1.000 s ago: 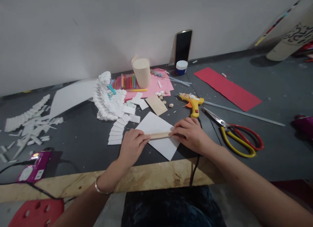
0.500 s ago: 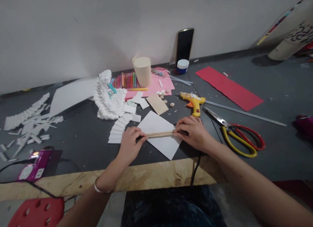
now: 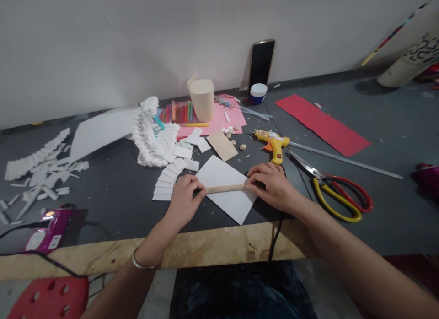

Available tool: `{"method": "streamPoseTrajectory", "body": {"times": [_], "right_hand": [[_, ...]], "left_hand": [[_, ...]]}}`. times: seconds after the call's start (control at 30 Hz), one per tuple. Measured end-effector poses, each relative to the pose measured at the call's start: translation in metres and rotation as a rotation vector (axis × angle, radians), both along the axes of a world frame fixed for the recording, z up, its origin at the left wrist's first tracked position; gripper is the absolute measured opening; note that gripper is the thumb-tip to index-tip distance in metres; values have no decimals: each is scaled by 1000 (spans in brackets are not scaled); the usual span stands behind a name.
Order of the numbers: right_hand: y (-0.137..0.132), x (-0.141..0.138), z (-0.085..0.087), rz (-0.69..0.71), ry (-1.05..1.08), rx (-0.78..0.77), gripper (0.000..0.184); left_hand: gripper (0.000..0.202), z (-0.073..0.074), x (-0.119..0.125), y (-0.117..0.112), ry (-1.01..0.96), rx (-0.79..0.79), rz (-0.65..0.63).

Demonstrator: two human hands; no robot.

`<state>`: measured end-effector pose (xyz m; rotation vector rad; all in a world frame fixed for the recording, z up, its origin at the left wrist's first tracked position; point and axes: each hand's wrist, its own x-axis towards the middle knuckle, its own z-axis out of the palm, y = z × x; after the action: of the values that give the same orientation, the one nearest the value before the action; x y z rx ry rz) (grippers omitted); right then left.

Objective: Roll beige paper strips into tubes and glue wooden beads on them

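Observation:
A thin tan strip (image 3: 225, 189), perhaps wood or rolled paper, lies across a white square card (image 3: 229, 208) on the dark table. My left hand (image 3: 187, 193) pinches its left end between thumb and fingers. At the other end, my right hand (image 3: 267, 184) grips it the same way, close to the card's right corner. Both hands hide the strip's tips. Beyond the card is a flat brown piece of card (image 3: 222, 146). Small white rectangles (image 3: 164, 184) fan out beside my left hand.
A yellow glue gun (image 3: 274, 145) and large scissors (image 3: 325, 181) lie beyond and right of my right hand. A cream cup (image 3: 202, 101), a phone (image 3: 261, 65) and a white textured model (image 3: 151, 136) stand behind. A red paper strip (image 3: 322, 122) lies at right.
Both hands keep their hold on the strip, which seems to have turned slightly between the fingers. The whole view has shifted a little; nothing else visibly moves.

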<state>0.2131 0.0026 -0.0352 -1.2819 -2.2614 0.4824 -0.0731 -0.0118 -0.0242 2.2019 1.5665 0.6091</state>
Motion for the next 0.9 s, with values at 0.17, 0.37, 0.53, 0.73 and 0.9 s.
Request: {"method": "streamPoseTrajectory", "body": {"times": [0.17, 0.37, 0.53, 0.73, 0.9], "right_hand": [[0, 1, 3, 2, -1, -9, 12], [0, 1, 4, -17, 3, -44, 12], [0, 1, 3, -37, -16, -62, 12], [0, 3, 3, -27, -21, -48, 11], [0, 3, 4, -18, -1, -68, 10]], "left_hand": [[11, 1, -1, 1, -54, -37, 13], [13, 3, -1, 1, -83, -64, 15], [12, 4, -1, 1, -71, -79, 6], [13, 6, 0, 2, -60, -96, 11], [13, 6, 0, 2, -66, -102, 10]]}}
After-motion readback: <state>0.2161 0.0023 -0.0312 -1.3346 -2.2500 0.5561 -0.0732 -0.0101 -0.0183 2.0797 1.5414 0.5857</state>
